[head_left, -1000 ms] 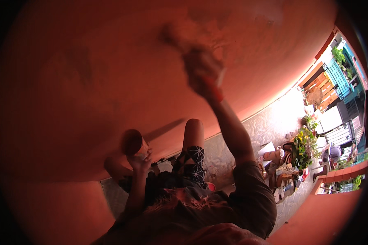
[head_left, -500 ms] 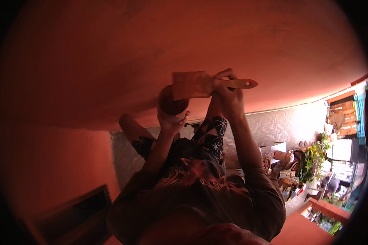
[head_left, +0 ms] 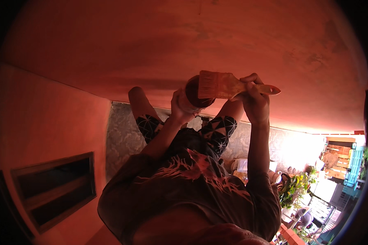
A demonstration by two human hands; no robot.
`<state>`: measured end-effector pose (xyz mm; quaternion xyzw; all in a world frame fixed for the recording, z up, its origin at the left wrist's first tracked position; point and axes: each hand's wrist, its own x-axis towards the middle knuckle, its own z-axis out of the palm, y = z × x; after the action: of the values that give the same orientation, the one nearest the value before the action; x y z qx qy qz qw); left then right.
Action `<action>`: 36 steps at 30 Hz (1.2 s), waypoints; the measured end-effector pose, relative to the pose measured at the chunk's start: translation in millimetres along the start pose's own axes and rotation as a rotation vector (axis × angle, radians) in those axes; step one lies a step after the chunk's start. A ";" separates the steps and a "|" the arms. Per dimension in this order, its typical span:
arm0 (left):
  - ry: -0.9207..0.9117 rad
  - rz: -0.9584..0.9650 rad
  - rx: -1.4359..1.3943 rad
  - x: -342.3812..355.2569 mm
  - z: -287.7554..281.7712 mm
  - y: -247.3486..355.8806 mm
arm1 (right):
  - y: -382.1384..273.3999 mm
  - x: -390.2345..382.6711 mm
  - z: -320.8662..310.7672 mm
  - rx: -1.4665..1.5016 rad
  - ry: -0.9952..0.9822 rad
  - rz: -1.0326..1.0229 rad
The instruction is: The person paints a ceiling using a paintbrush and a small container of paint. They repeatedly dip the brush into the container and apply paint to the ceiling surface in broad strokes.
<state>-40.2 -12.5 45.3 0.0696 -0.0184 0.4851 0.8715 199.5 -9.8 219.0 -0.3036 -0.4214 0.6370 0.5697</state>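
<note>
My left hand (head_left: 180, 108) is wrapped round a cylindrical paint container (head_left: 192, 99) with dark, reddish contents, held above my bent legs. My right hand (head_left: 254, 98) grips the wooden handle of a wide paintbrush (head_left: 222, 85), its paint-coated bristles lying across the container's mouth, pointing left. The handle's end has a hole and sticks out to the right past my fingers. A salmon-red wall (head_left: 159, 41) rises in front of me, with darker patches at the upper right.
An adjoining red wall (head_left: 57, 126) on the left has a dark framed opening (head_left: 57, 179). Patterned tiled flooring (head_left: 118, 134) runs along the wall. At lower right are plants (head_left: 294, 188), assorted objects, a stooped person in grey (head_left: 304, 218), a red brick edge and turquoise slatted structure (head_left: 351, 163).
The brush came down from the wall to the container and has shifted right with it over the last half second. The view has swung, showing more of the left wall.
</note>
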 end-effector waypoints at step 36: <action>0.191 -0.095 0.061 3.0 37.1 -26.4 | -57.3 5.6 56.9 -0.936 -0.332 -0.123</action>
<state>-14.8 -28.9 79.6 0.0503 0.0829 0.4480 0.8887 176.2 -15.5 296.3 -0.3959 -0.7640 0.3846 0.3342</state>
